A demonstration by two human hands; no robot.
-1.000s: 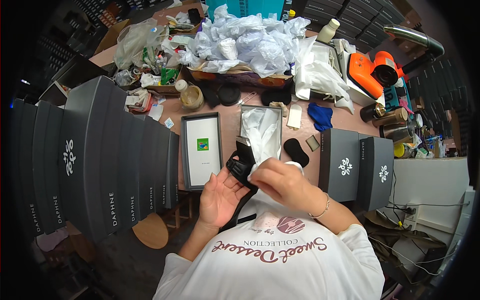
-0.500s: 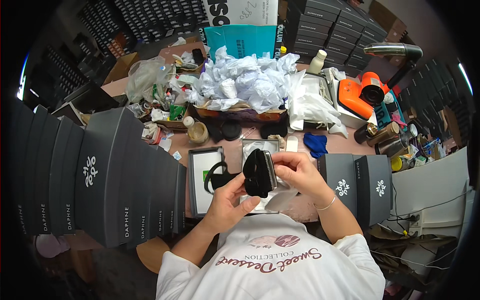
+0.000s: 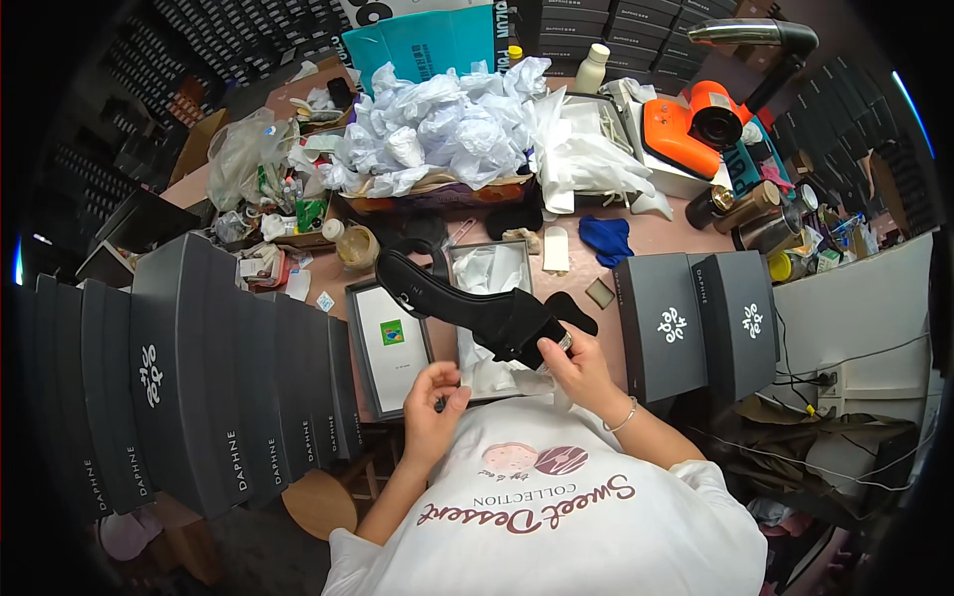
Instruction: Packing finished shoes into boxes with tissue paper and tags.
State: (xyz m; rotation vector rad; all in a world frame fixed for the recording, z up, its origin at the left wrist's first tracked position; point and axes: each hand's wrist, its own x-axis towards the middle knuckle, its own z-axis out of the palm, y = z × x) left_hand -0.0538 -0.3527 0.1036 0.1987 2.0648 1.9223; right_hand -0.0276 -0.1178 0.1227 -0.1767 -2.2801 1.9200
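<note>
My right hand (image 3: 581, 372) grips a black sandal (image 3: 472, 313) by its right end, beside a small silvery edge. The sandal is held tilted over an open shoe box (image 3: 527, 266), its insole showing and a strap loop standing up at the left end. Wide black bands cross it close to my right fingers. My left hand (image 3: 432, 412) is off the sandal, fingers loosely curled and thumb apart, with nothing visible in it. White tissue paper (image 3: 487, 372) lies in the box below. Left of the box is a grey-rimmed lid (image 3: 363, 333) with a white inside and a green sticker.
Dark shoe boxes stand in a row at left (image 3: 189, 368), and two more (image 3: 671, 328) at right. Crumpled white paper (image 3: 437, 124) fills a carton at the back. A blue cloth (image 3: 606, 238), a jar (image 3: 355, 246) and an orange lamp-like device (image 3: 686, 129) are on the table.
My left hand has let go of the sandal and drawn back toward me. The sandal has turned from end-on to lengthwise in my right hand. The whole view has shifted slightly.
</note>
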